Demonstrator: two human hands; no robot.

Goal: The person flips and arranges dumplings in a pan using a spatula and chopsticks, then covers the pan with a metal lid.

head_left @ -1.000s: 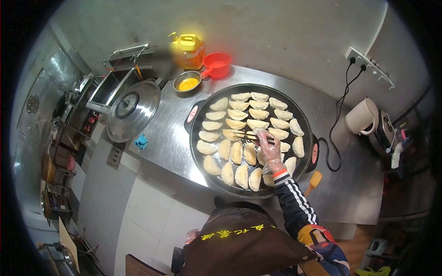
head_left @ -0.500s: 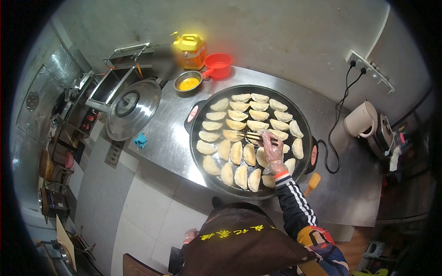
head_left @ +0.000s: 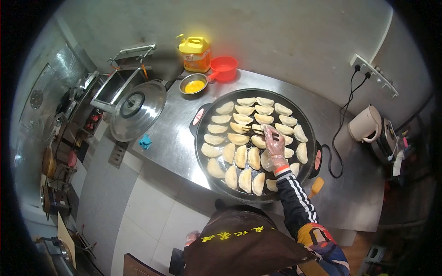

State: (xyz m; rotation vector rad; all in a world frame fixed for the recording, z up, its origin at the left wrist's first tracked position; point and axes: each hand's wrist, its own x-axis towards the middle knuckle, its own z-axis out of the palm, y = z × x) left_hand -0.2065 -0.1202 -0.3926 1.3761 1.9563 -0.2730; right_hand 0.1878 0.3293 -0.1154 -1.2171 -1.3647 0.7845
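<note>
My right hand (head_left: pixel 275 146), in a clear plastic glove, is closed around a pair of chopsticks (head_left: pixel 254 131) above a large round black pan (head_left: pixel 199 146). Rows of pale half-moon dumplings (head_left: pixel 245 181) lie in it, some lightly browned. The chopstick tips point left, among the dumplings in the upper middle of the pan; whether they grip one is unclear. Some dumplings are covered by my hand and sleeve. Low in the view, my left hand (head_left: pixel 192 236), also gloved, shows only partly beside the brown apron (head_left: pixel 239 246); its fingers are not clear.
Behind the pan stand a metal bowl of yellow liquid (head_left: pixel 194 86), a red dipper (head_left: pixel 224 69) and a yellow jug (head_left: pixel 195 54). A glass lid (head_left: pixel 139 112) and blue cloth (head_left: pixel 145 141) are left. To the right are a wooden spatula (head_left: pixel 316 185), a kettle (head_left: pixel 365 123) and power cords (head_left: pixel 341 133).
The chopsticks have shifted up within the pan, away from a browned dumpling to the row above it. My right hand moved with them. The whole view has also shifted slightly.
</note>
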